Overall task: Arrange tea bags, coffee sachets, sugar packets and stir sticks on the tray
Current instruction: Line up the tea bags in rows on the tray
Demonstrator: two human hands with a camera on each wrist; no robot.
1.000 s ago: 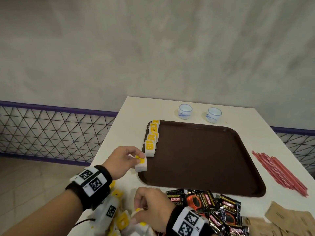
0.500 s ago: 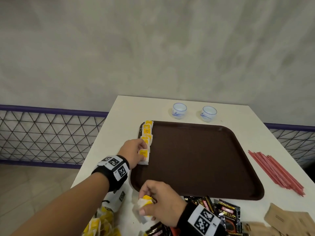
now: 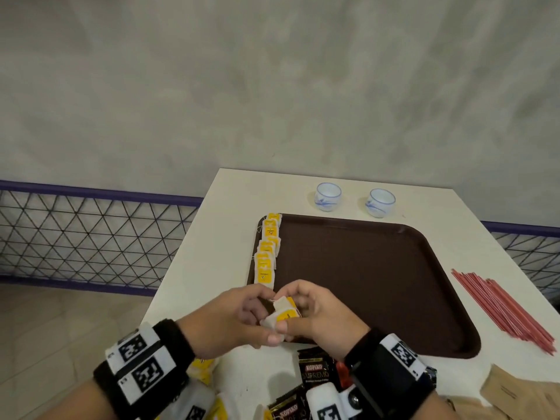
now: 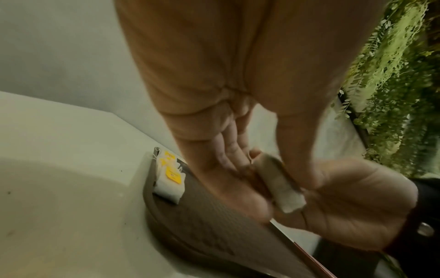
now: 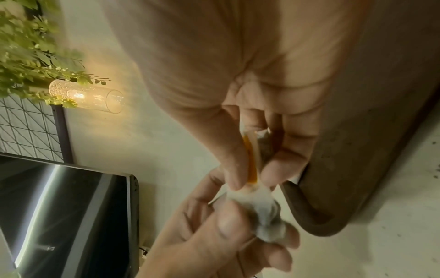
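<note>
Both hands meet over the tray's near-left corner: left hand (image 3: 230, 321) and right hand (image 3: 315, 313) each pinch the same tea bag (image 3: 283, 313) between thumb and fingers, off the surface. Just beyond the grip, a row of tea bags (image 3: 266, 250) runs along the left edge of the brown tray (image 3: 378, 283). Coffee sachets (image 3: 313, 372) lie nearer than the grip, red stir sticks (image 3: 500, 307) well right, two cups (image 3: 328, 196) farthest.

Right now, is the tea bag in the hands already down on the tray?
Not yet. The tea bag is pinched between left hand and right hand, above the tray near corner.
</note>
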